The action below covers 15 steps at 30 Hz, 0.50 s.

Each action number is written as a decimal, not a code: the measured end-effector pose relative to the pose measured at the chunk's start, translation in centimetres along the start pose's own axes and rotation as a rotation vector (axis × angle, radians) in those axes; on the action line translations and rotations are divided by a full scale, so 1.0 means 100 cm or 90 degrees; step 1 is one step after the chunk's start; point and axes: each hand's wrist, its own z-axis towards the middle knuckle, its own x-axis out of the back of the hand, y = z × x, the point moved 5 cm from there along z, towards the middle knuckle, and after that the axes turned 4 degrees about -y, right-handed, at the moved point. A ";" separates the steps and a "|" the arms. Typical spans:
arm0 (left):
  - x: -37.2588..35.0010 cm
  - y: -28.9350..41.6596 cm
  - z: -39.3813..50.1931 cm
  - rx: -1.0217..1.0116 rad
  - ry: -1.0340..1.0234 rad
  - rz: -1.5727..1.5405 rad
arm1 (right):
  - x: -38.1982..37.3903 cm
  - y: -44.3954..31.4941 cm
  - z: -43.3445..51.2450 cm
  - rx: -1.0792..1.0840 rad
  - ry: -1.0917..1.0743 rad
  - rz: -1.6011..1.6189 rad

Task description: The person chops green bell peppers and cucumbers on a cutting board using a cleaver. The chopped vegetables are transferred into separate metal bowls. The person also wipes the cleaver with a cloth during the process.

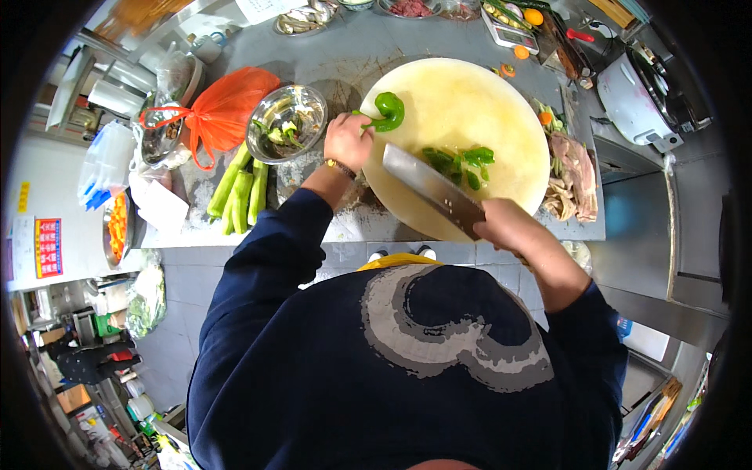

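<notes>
A curled green pepper [392, 113] lies over the left edge of a round, yellowed cutting board [446, 88]. My left hand [349, 141] has its fingers closed around one end of it, and that end is partly hidden. In my right hand [510, 226] is the handle of a cleaver [432, 191]. Its broad blade slants across the lower part of the board, pointing up and left. Just beyond the blade, cut green pepper pieces [477, 157] lie in a loose heap. A metal bowl [286, 155] holding green pepper scraps [285, 134] stands left of my left hand.
Left on the counter are a tied red plastic bag [235, 94] and several peeled green gourds [238, 200]. Raw meat [573, 170] lies right of the board. Behind stand a kitchen scale [511, 38], a plate of fish [302, 20] and a bowl of minced meat [410, 8]. A rice cooker [631, 97] is farther right.
</notes>
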 end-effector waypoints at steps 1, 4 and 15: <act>-0.005 0.003 0.008 -0.038 -0.026 0.018 | 0.000 -0.001 0.001 0.014 0.019 -0.028; -0.032 0.008 0.024 0.045 -0.168 0.159 | 0.006 0.008 0.004 0.012 0.052 0.024; -0.021 0.019 -0.029 -0.329 -0.448 -0.018 | 0.047 0.059 -0.004 -0.114 0.158 0.007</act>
